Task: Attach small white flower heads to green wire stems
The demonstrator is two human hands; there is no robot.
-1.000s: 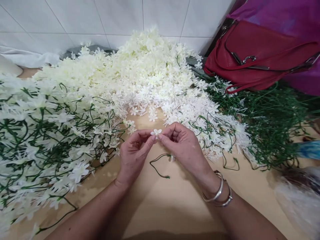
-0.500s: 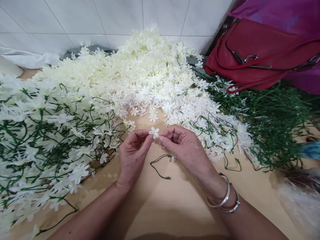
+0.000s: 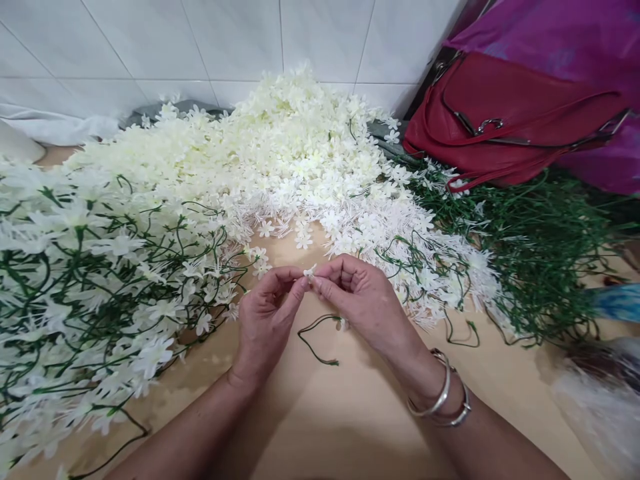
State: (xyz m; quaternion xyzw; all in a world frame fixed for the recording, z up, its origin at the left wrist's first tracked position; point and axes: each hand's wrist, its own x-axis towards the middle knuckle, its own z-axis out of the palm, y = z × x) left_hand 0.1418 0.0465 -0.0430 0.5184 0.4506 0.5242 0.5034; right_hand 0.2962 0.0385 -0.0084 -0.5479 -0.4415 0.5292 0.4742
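Observation:
Between the fingertips of both hands is a small white artificial flower [image 3: 309,272], mostly covered by the fingers. My left hand [image 3: 270,320] pinches it from the left, thumb against forefinger. From the right, my right hand [image 3: 363,300] pinches at the same flower, and the two sets of fingertips touch or nearly touch. Below them a bent green stem [image 3: 313,347] lies on the table [image 3: 320,413], with a bit of white at its upper end by my right hand. Beyond the hands spreads a big heap of white flowers [image 3: 280,147].
White flowers on green stems [image 3: 100,280] cover the left side. Plain green stems [image 3: 530,247] are piled at the right, below a red handbag [image 3: 510,120] and a purple bag [image 3: 565,40]. Clear plastic wrapping [image 3: 600,393] sits at the lower right. A tiled wall [image 3: 240,40] closes the back.
The two hands have come together at the fingertips. The flower, its open petals facing me before, is now turned and mostly covered by the fingers. The view has shifted slightly.

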